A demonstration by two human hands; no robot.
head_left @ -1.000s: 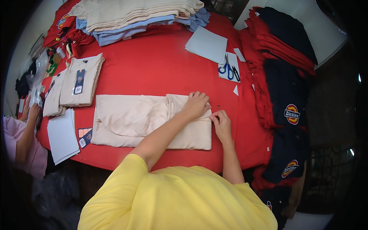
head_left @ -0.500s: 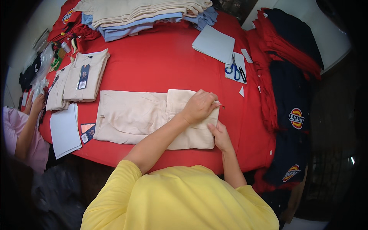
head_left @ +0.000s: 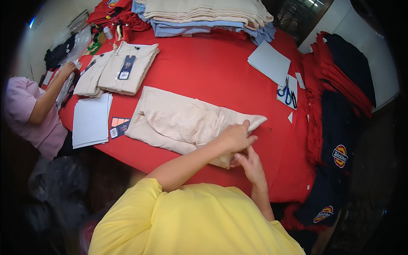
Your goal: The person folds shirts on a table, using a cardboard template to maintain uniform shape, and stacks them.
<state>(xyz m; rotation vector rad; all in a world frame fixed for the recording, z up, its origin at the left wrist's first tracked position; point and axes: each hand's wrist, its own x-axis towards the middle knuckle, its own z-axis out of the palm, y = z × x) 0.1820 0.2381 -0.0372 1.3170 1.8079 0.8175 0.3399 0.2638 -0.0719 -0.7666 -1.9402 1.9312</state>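
A folded beige garment (head_left: pixel 178 121) lies slanted on the red-covered table in front of me. Its right end is raised, with the far corner drawn to a point. My left hand (head_left: pixel 234 138) reaches across that end from the left, its fingers stretched out against the cloth. Close below it, my right hand (head_left: pixel 250 165) has its thumb and fingers at the garment's near right corner, seemingly pinching the edge. The fingertips there are partly hidden by the cloth and the left hand.
Folded beige shirts (head_left: pixel 129 70) with a tag and white sheets (head_left: pixel 90 121) sit left. Beige and blue garments (head_left: pixel 204 17) are piled at the back. Blue-handled scissors (head_left: pixel 287 93) lie by a card stack (head_left: pixel 269 63). Red and navy garments (head_left: pixel 340 127) line the right. A co-worker (head_left: pixel 36 110) stands left.
The flap lying flat over the garment's right end has been lifted and its corner pulled out. Both hands have shifted on it. My view has turned, so everything sits differently in the picture.
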